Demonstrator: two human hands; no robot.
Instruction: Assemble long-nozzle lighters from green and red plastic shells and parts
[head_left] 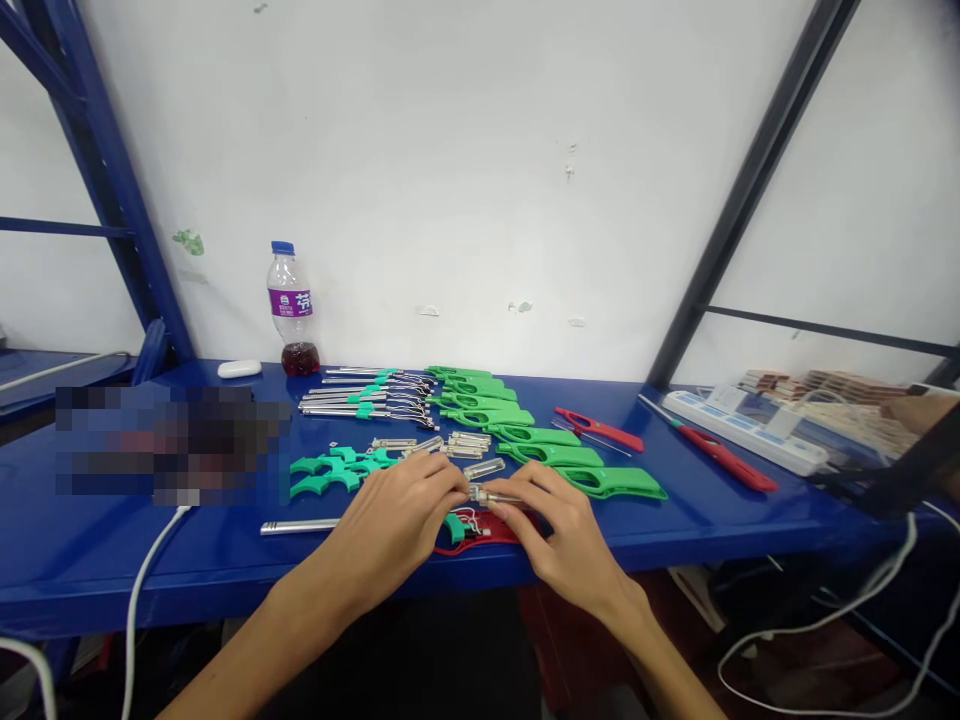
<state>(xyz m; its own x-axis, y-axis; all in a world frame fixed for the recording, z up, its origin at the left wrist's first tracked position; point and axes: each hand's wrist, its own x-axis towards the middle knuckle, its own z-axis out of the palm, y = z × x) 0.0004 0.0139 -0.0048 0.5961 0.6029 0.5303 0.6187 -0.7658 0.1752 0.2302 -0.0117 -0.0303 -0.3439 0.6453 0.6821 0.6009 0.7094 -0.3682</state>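
Left hand point(401, 505), right hand point(559, 525), each grip pinched on 1 clear tube point(496, 497), near red casing point(502, 528)

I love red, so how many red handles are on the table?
3: the near handle, partly covered by the right hand; the middle handle beside the green handles; the far-right handle beside the power strip. Others may be hidden.

On the table point(705, 520), the lighter tubes point(337, 411) lie behind the triggers point(341, 468), and the drink bottle point(292, 305) stands behind them, to the left. Right of the tubes goes a row of lighter shells point(514, 417) — the fuel tanks point(484, 468) lie between it and the triggers. Farther right is one complete lighter point(724, 460), beside the power strip point(750, 431).
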